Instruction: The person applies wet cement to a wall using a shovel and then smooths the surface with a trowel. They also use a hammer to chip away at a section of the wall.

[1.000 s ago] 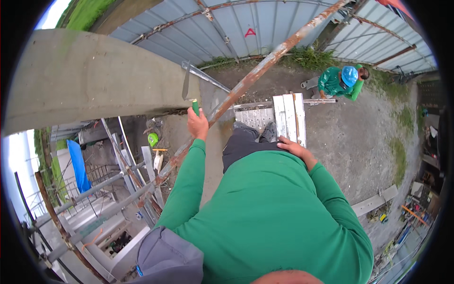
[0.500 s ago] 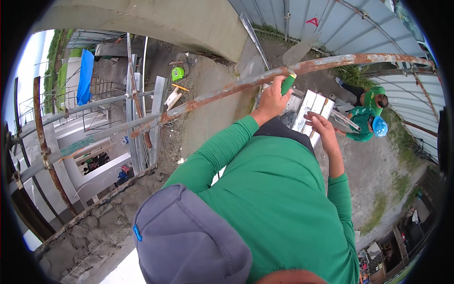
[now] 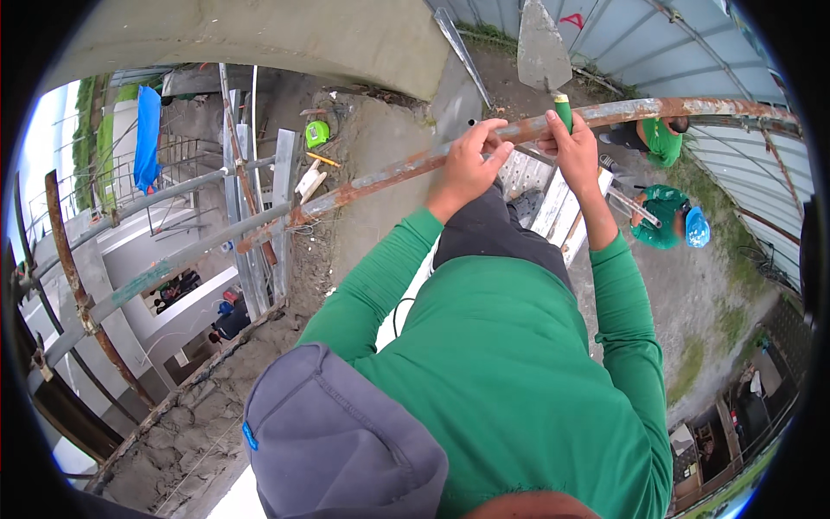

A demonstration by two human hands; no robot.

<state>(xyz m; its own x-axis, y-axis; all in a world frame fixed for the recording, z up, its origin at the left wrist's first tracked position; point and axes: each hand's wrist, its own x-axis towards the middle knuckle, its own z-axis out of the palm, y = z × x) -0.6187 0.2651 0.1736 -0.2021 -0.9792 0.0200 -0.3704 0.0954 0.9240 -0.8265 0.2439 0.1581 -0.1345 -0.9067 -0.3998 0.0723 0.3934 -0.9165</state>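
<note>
My right hand (image 3: 572, 154) is closed around the green handle of a trowel (image 3: 544, 52). The trowel's grey, pointed blade stands out beyond the rusty pipe (image 3: 389, 179). Beside it, to the left, my left hand (image 3: 469, 169) is at the pipe, its fingers loosely bent and the thumb apart, with nothing visible in it. Whether those fingers rest on the pipe cannot be made out. Both arms wear green sleeves.
A concrete ledge holds a green tape measure (image 3: 317, 133), a yellow pencil (image 3: 323, 159) and a pale string-wound piece (image 3: 311, 182). Below are narrow planks (image 3: 560, 212) and a co-worker in a blue head covering (image 3: 670, 221). Rough mortar (image 3: 186, 415) lines the wall at lower left.
The trowel has passed from my left hand to my right, its blade now standing farther up. My left hand has moved left and down, now empty.
</note>
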